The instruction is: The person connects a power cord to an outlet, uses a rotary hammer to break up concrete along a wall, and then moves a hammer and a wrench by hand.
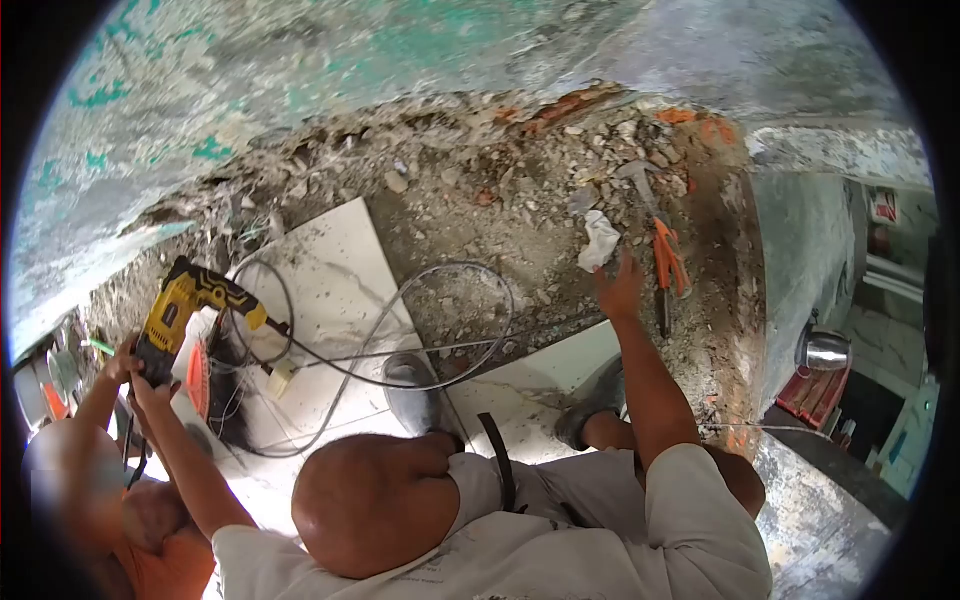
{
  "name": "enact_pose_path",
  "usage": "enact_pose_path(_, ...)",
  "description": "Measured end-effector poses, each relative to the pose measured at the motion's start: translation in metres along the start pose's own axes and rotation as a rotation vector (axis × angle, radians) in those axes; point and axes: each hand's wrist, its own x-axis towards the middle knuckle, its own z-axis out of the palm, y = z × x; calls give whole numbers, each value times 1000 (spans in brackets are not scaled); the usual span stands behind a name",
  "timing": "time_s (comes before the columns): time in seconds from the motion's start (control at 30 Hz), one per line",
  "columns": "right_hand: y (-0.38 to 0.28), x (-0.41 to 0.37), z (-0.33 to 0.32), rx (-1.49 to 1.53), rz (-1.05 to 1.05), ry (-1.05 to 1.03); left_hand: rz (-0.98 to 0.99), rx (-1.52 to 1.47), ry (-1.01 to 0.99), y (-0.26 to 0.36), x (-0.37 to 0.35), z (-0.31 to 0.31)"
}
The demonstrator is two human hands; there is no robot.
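A yellow and black cordless drill is tilted up at the left. My left hand is closed at the base of its handle. A co-worker's hand is on the same end of the drill, right beside mine. Over the rubble, my right hand is open with its fingers stretched out. Its fingertips are close to a crumpled white piece of paper or cloth. Just beyond lies a hammer on the broken stones, with orange-handled pliers to the right.
Loose rubble runs along the foot of the peeling wall. A grey cable loops across the white tiles. A co-worker in orange is at the lower left. Shelves with a metal pot stand at the right.
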Motion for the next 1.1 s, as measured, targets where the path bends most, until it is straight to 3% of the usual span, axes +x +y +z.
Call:
enact_pose_path(0.07,-6,10,14,70,-120,44,50,-36,16,3,-2,-4)
enact_pose_path(0.17,-32,13,33,138,-17,42,205,-111,93,12,-24,-2)
enact_pose_path(0.23,-74,-4,25,105,124,183,387,-130,209,16,-59,19)
enact_pose_path(0.27,-86,-15,26,51,31,240,500,-40,391,13,-105,54)
enact_pose_path(0.3,-96,-27,33,53,29,235,597,93,347,8,-132,65)
enact_pose_path(0.33,-106,-41,43,59,29,185,875,430,318,-9,-140,61)
enact_pose_path(0.4,-138,-71,53,148,77,8,989,889,282,-42,-209,97)
enact_pose_path(0.43,-157,-86,55,228,122,-119,827,995,288,-60,-271,136)
enact_pose_path(0.47,-172,-100,62,209,70,-216,998,892,-95,-103,-273,122)
enact_pose_path(0.5,-189,-113,70,193,19,-313,1129,1094,-388,-113,-319,146)
enact_pose_path(0.53,-209,-125,75,384,156,-548,1006,1083,-740,-130,-346,161)
enact_pose_path(0.63,-300,-150,53,634,-300,-836,986,900,-1346,-189,-382,174)
enact_pose_path(0.67,-327,-160,45,1171,-524,-936,1134,787,-1239,-194,-381,172)
enact_pose_path(0.7,-344,-152,37,1244,-532,-1284,1263,667,-1132,-196,-381,169)
enact_pose_path(0.73,-356,-145,22,1292,-554,-1250,1425,770,-1124,-181,-381,179)
enact_pose_path(0.77,-350,-133,20,1292,-539,-1221,1445,896,-1178,-175,-375,183)
enact_pose_path(0.87,-304,-98,34,781,-691,-549,1308,1173,-1210,-177,-357,174)
enact_pose_path(1.0,-169,-94,45,-31,-762,-730,1233,1258,-1389,-220,-343,161)
enact_pose_path(1.03,-151,-103,40,-47,-736,-718,1228,1251,-1410,-237,-343,162)
enact_pose_path(1.1,-131,-115,34,-5,-786,-1063,1152,1272,-1455,-266,-348,169)
